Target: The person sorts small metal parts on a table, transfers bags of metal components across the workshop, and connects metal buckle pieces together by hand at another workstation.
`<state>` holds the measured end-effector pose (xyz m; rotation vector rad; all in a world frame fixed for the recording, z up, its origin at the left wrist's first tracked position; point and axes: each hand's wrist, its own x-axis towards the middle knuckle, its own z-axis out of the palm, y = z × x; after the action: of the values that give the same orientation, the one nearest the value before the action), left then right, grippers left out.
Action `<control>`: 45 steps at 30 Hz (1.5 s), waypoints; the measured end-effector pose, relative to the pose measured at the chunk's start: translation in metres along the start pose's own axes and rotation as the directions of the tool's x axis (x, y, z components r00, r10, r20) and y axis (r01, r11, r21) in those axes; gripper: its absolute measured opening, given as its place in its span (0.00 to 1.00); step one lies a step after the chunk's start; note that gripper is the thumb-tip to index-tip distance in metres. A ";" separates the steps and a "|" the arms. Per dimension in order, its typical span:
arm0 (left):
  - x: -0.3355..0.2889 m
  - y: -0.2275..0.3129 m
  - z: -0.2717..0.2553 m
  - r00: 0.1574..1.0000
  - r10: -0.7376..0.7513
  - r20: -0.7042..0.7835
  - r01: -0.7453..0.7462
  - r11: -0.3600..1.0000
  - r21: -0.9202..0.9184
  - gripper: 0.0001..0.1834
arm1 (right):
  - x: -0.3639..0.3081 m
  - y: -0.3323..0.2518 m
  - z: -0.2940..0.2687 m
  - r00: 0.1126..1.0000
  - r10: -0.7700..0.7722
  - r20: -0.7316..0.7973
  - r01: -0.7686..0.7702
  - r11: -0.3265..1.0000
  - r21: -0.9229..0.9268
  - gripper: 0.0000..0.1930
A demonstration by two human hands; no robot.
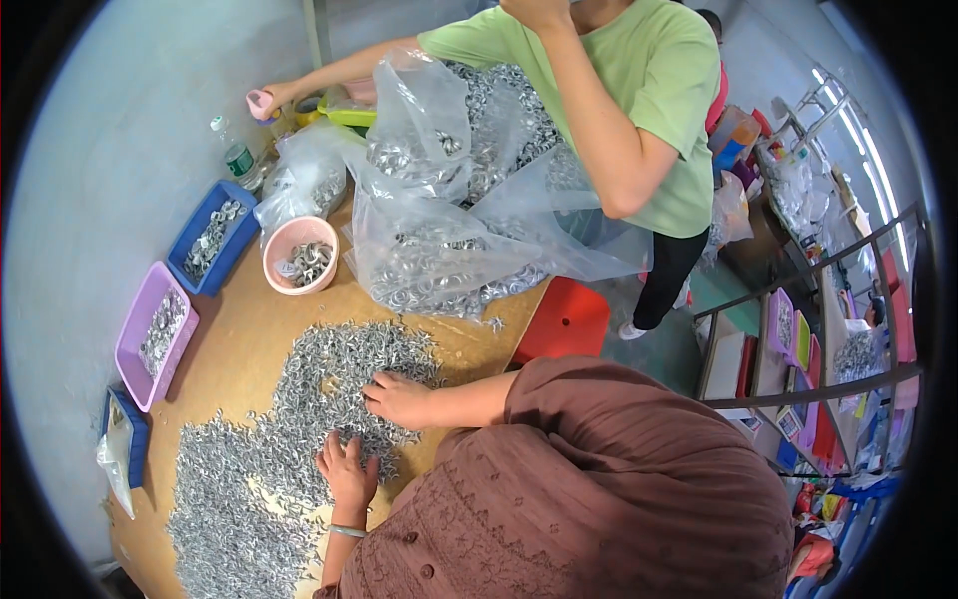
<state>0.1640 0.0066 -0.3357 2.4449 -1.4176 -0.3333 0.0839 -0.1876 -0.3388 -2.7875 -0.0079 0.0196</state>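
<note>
- A person in a brown embroidered top (599,489) leans over a wooden bench (225,364), both bare hands at a broad spread of small silver metal pieces (235,509) on the near part of its top.
- The left hand (347,474), with a pale bracelet (347,531) at the wrist, lies loose with fingers spread over the metal, gripping nothing visible.
- The right hand (399,401) reaches in just beyond it, fingertips touching the pieces; whether it pinches one cannot be told.
- Beyond the spread, a pink bowl (272,262) holds larger silver rings, near a big clear plastic bag (419,190) loaded with metal parts.
- Along the bench's left side stand a blue tray (238,243) and a purple basket (178,361), both with metal parts inside, and a smaller blue bin (137,439) with a plastic bag draped over its edge.
- A bottle with a green label (238,157) stands near the wall, behind the blue tray.
- Across the bench, a co-worker in a light green shirt (669,120) extends one arm, a small pink object (259,104) in hand.
- A red stool (567,317) stands by the bench's right edge.
</note>
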 end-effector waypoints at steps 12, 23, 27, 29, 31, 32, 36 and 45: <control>-0.010 0.001 -0.001 0.994 0.102 0.028 -0.102 0.995 0.018 0.19 | -0.038 0.029 -0.011 0.999 0.015 0.029 -0.022 0.964 0.264 0.17; -0.016 -0.002 0.005 0.995 0.071 0.076 -0.081 0.988 0.135 0.18 | -0.123 0.045 -0.001 0.858 0.373 -0.353 -0.196 0.874 0.445 0.05; -0.010 -0.004 0.007 0.996 0.093 0.018 -0.094 0.990 0.102 0.16 | -0.144 0.053 -0.005 0.846 0.421 -0.326 -0.264 0.863 0.430 0.07; -0.013 -0.004 0.006 0.997 0.081 0.017 -0.082 0.992 0.098 0.15 | -0.136 0.050 -0.003 0.858 0.430 -0.280 -0.289 0.856 0.429 0.08; -0.019 -0.001 0.003 0.996 0.073 0.042 -0.077 0.991 0.109 0.15 | -0.125 0.045 0.001 0.884 0.421 -0.204 -0.304 0.849 0.432 0.13; -0.021 -0.002 0.002 0.995 0.084 0.053 -0.090 0.988 0.123 0.15 | -0.116 0.042 0.002 0.898 0.393 -0.198 -0.302 0.877 0.373 0.16; -0.018 0.004 0.004 0.989 0.136 -0.061 -0.129 0.987 0.098 0.23 | -0.081 0.031 0.004 0.946 0.293 -0.140 -0.260 0.942 0.214 0.24; 0.034 0.035 0.004 0.991 0.019 0.131 -0.037 0.990 0.137 0.31 | -0.051 0.012 0.010 0.991 0.132 0.016 -0.133 0.986 0.098 0.20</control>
<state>0.1509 -0.0402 -0.3278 2.5524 -1.5761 -0.4060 0.0332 -0.1953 -0.3514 -2.6846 0.1724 0.0640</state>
